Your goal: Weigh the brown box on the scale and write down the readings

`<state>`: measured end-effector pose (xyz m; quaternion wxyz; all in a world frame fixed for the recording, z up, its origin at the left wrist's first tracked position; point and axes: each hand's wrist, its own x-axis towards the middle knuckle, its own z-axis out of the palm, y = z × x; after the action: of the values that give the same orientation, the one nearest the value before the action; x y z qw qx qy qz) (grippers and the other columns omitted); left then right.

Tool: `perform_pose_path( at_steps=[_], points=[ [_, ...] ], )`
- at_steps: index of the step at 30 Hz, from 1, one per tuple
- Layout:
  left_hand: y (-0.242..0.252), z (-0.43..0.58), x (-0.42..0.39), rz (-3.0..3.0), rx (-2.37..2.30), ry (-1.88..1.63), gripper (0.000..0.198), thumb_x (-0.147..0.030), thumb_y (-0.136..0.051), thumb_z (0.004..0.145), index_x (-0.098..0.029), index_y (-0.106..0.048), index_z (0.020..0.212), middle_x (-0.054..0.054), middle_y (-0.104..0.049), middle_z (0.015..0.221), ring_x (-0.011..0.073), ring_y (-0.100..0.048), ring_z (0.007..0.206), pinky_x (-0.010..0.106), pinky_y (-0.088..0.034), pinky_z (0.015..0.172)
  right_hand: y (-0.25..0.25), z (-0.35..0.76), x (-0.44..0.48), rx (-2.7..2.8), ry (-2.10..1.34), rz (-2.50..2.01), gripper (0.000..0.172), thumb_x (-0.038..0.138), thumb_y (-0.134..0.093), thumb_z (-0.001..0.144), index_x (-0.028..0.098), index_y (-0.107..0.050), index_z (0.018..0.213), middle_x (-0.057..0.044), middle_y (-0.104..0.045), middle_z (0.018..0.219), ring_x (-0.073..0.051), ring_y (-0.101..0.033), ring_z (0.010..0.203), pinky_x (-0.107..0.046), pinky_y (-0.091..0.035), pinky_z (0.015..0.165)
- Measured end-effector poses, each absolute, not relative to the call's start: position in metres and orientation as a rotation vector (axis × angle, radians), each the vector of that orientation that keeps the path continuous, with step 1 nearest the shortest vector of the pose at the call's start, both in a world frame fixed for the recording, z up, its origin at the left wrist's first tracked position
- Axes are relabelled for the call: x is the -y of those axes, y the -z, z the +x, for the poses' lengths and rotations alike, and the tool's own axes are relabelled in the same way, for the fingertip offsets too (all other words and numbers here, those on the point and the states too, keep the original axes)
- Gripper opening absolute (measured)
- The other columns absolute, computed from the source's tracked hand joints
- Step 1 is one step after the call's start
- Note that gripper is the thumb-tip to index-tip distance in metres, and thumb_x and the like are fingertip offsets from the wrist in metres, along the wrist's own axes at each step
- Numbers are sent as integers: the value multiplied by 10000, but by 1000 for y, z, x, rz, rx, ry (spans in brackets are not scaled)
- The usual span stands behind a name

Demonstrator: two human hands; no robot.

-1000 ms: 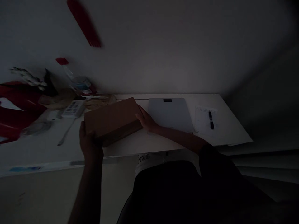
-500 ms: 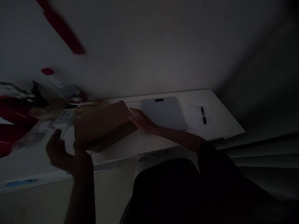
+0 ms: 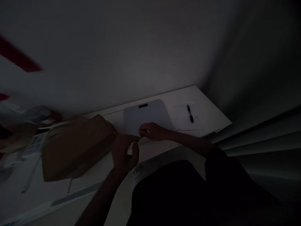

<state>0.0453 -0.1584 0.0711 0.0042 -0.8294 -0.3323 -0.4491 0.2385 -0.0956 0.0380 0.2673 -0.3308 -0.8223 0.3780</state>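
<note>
Both my hands have come off the box (image 3: 75,141) and swung over to the near edge of the scale (image 3: 150,111); a second ago they held it at its two ends. I read that as the box being set down and my attention shifting to the scale. The box sits unsupported on the left of the counter (image 3: 209,116), just beside the scale, not on it. Grip: left hand (image 3: 123,153) has thumb and forefinger bent round toward a pinch; right hand (image 3: 152,131) curls loosely in front of it, fingertips meeting or nearly so. Too dark to tell whether anything small is caught between them. Materials: the box is brown, probably cardboard, a long flat-sided block with its near side in deeper shadow. The scale is a thin, smooth grey slab with rounded corners and a small dark display window near its far edge. To its right, a pad (image 3: 182,121) of pale paper with a perforated-looking top edge, and a slim black pen (image 3: 190,113) lying aslant on it. Counter white, flat, faintly lit; wall (image 3: 141,56) behind plain and matte.
</note>
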Motion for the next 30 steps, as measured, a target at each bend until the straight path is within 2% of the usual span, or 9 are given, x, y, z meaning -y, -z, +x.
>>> perform_pose_path(
  at_steps=[5, 8, 11, 16, 18, 20, 23, 26, 30],
  points=[
    [-49, 109, 151, -2941, 659, 1119, 264, -22, -529, 855, -210, -606, 1023, 18, -672, 823, 170, -611, 772, 306, -448, 670, -31, 291, 88, 2318, -847, -1040, 407, 445, -317, 1030, 167, -465, 770, -27, -513, 775, -115, -409, 658, -276, -282, 659],
    [-17, 137, 147, -3104, 475, 768, 227, -79, -519, 902, -212, -624, 1052, 20, -676, 813, 168, -616, 746, 306, -438, 641, -26, 323, 85, 2250, -704, -1242, 411, 443, -303, 1028, 172, -422, 743, -16, -463, 719, -108, -370, 621, -280, -254, 645],
    [12, 158, 143, -3148, 326, 599, 123, -154, -577, 921, -218, -645, 1001, 19, -672, 775, 175, -617, 708, 309, -397, 579, -18, 344, 85, 2182, -615, -1373, 430, 442, -278, 1035, 170, -413, 731, -16, -456, 708, -104, -389, 617, -271, -259, 642],
    [38, 173, 141, -3170, 188, 487, 146, -143, -620, 886, -202, -645, 1017, 26, -674, 784, 177, -634, 707, 295, -366, 534, -20, 356, 90, 2199, -450, -1547, 425, 420, -280, 1048, 163, -456, 758, -39, -560, 773, -108, -447, 659, -263, -262, 621],
    [39, 173, 142, -3174, 136, 470, 158, -172, -618, 888, -194, -637, 1043, 40, -673, 800, 187, -633, 702, 300, -377, 524, -27, 365, 92, 2177, -342, -1693, 401, 408, -289, 1054, 161, -538, 860, -55, -625, 841, -126, -500, 700, -272, -270, 607],
    [35, 174, 142, -3163, 91, 486, 162, -190, -597, 897, -185, -626, 1056, 57, -675, 825, 194, -625, 688, 309, -397, 519, -35, 380, 94, 2116, -233, -1901, 360, 381, -308, 1055, 160, -590, 1087, -85, -680, 963, -162, -575, 796, -280, -310, 610],
    [21, 182, 141, -3105, 11, 554, 158, -158, -565, 900, -167, -618, 1048, 80, -664, 834, 199, -605, 671, 318, -410, 509, -41, 406, 96, 2007, -128, -2256, 424, 326, -302, 1056, 146, -491, 1389, -147, -691, 1136, -222, -634, 967, -304, -422, 682],
    [4, 202, 138, -3037, -11, 461, 169, -135, -536, 916, -162, -613, 1063, 77, -642, 824, 205, -584, 677, 332, -415, 516, -41, 427, 99, 1932, -129, -2462, 472, 289, -299, 1049, 112, -441, 1463, -186, -698, 1119, -249, -657, 962, -339, -483, 758],
    [-1, 237, 131, -2987, 69, 390, 197, -97, -464, 935, -166, -609, 1049, 83, -632, 854, 217, -580, 746, 351, -398, 575, -38, 434, 101, 1953, -169, -2485, 528, 282, -325, 1036, 114, -394, 1531, -180, -709, 1137, -261, -671, 970, -351, -497, 794]
  ],
)
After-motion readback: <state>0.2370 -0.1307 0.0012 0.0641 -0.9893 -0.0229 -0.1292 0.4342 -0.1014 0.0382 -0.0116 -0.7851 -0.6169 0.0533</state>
